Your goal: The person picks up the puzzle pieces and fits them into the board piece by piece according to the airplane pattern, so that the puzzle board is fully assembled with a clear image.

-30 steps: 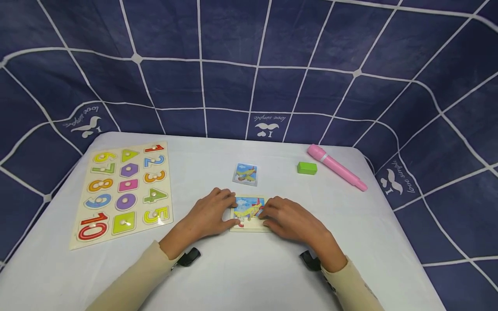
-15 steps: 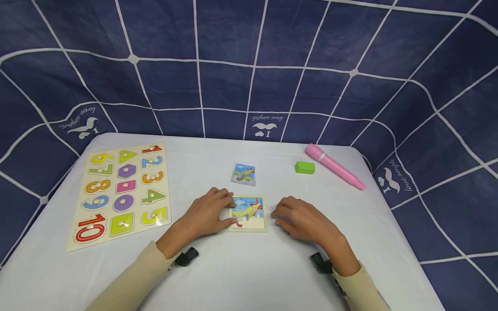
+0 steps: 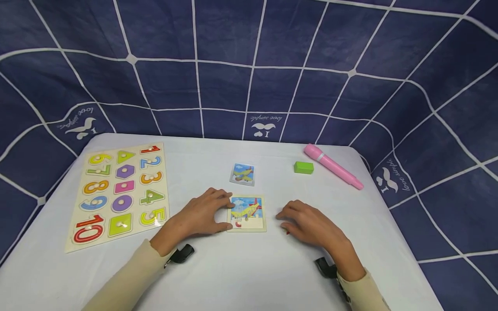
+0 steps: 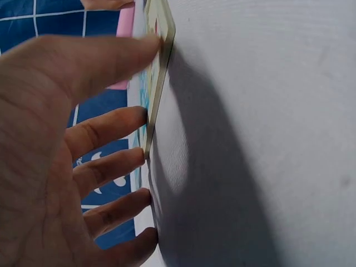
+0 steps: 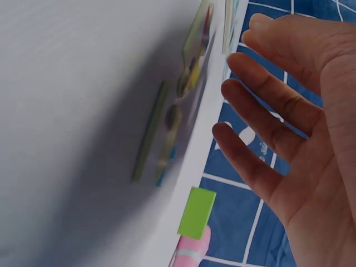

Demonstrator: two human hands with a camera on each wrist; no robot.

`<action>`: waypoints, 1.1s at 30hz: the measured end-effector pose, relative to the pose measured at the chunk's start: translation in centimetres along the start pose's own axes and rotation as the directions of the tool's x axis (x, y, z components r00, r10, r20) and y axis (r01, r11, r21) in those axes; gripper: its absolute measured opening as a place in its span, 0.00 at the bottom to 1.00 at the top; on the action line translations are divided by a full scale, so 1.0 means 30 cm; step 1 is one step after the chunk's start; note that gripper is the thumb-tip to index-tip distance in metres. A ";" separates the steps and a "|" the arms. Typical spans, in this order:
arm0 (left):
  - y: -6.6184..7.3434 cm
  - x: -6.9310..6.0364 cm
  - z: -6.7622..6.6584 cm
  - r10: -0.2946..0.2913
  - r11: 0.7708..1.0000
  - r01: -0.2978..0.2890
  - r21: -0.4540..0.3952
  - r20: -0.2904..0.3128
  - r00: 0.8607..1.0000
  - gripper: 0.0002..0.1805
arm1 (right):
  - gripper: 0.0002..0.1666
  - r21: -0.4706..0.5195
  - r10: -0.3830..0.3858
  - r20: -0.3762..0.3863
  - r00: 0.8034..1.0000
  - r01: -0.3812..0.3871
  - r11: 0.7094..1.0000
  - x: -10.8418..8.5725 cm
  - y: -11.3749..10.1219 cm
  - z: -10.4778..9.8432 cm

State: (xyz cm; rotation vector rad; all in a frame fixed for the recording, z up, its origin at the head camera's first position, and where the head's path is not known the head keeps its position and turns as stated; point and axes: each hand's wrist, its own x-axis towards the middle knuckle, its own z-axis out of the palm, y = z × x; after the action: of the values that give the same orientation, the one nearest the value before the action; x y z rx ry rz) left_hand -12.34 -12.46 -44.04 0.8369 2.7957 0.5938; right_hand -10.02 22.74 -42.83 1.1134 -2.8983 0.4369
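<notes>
A small wooden jigsaw board [image 3: 249,224] with a yellow aeroplane picture lies at the middle of the table. Its lower strip is mostly bare cream wood, with a red-and-white bit at the lower left. My left hand [image 3: 202,212] rests at the board's left side; in the left wrist view its thumb [image 4: 111,55] and fingertips touch the edge. To the right of the board, my right hand [image 3: 309,222] hovers with loosely bent fingers, nothing visibly held. Beneath it, in the right wrist view, lie several loose jigsaw pieces [image 5: 172,139], somewhat blurred; from the head they are mostly hidden.
A card with the same aeroplane [image 3: 243,174] lies behind the board. Farther right are a green block [image 3: 303,167] and a pink marker-shaped stick [image 3: 334,167]. A large number-and-shape peg board [image 3: 134,190] takes up the left. Blue checked cloth [image 3: 229,82] hangs behind.
My right hand has come off the jigsaw board and moved right, uncovering the board's right side. The left hand has eased slightly left and stays at the board's edge.
</notes>
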 end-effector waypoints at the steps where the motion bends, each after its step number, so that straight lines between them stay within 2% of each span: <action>1: -0.002 -0.001 -0.002 0.003 1.000 -0.003 -0.001 0.008 1.000 0.35 | 0.16 0.005 0.006 0.001 1.000 -0.006 1.000 -0.004 0.001 0.002; 8: -0.012 -0.008 -0.013 0.033 0.999 -0.033 0.003 0.030 0.999 0.44 | 0.19 0.041 0.055 0.013 0.998 -0.056 0.998 -0.034 0.015 0.011; 20: -0.036 -0.007 -0.016 0.024 1.000 -0.024 -0.006 0.047 0.999 0.39 | 0.25 0.081 0.108 0.023 0.994 -0.110 0.991 -0.076 0.037 0.011; 33: -0.025 -0.002 -0.010 0.032 0.999 -0.031 -0.013 0.050 0.998 0.38 | 0.24 0.087 0.134 0.035 0.990 -0.137 0.987 -0.112 0.044 0.017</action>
State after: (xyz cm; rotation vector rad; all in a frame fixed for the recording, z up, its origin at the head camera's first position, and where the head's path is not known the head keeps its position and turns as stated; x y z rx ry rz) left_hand -12.73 -13.17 -44.08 0.8829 2.7361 0.5858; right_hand -8.32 25.76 -44.00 0.9427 -3.0195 0.5637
